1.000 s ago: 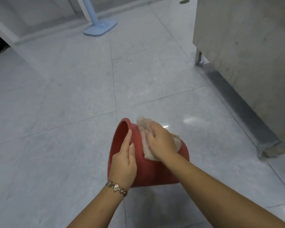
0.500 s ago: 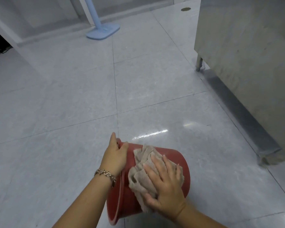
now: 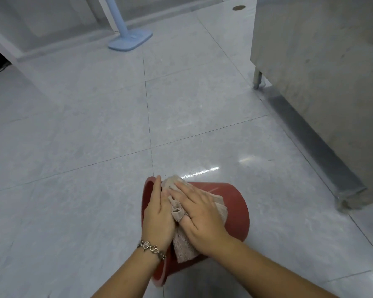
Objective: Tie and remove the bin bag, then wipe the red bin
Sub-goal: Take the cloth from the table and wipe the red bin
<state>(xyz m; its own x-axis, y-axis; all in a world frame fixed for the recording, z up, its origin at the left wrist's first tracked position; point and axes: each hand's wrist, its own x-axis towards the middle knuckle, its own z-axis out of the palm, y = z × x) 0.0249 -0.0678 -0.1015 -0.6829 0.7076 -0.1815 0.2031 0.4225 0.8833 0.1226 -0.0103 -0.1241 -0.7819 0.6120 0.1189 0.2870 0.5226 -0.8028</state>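
While looking down over the grey tiled floor (image 3: 73, 125), working at the near edge of it, with the red bin (image 3: 235, 207) lying on its side low in the middle of the view, mouth turned left and base turned right. Leaving wide bare tiling open ahead and to the left of the bin, running up to a white wall (image 3: 0, 39) at far left. Being hemmed in on the right by a steel cabinet (image 3: 321, 72), standing well apart from the bin on a short round leg (image 3: 257, 79), with a dark strip (image 3: 310, 143) running along the floor beneath its face.

Noting a pale blue flat mop (image 3: 130, 40) resting on the tiles far ahead, handle rising out of view, and a small round drain cover (image 3: 238, 7) further right near the top edge, both well clear of the bin.

Laying the left hand (image 3: 157, 218) flat along the bin's wall just beside the thick rim, fingers straight and together, not curling round anything visible; wearing a linked metal bracelet (image 3: 151, 249) at that wrist. Pressing the right hand (image 3: 200, 216) palm down, fingers spread, on a beige cloth (image 3: 183, 246) against the bin's upper wall, touching the left hand; pinning the cloth rather than clenching it, with one fold bunching up beside the forefinger and a corner hanging below the palm.

Showing smooth matte plastic on the bin, nubby terry on the cloth, glossy tiles throwing back streaks of light just beyond the bin, dull brushed metal on the cabinet.
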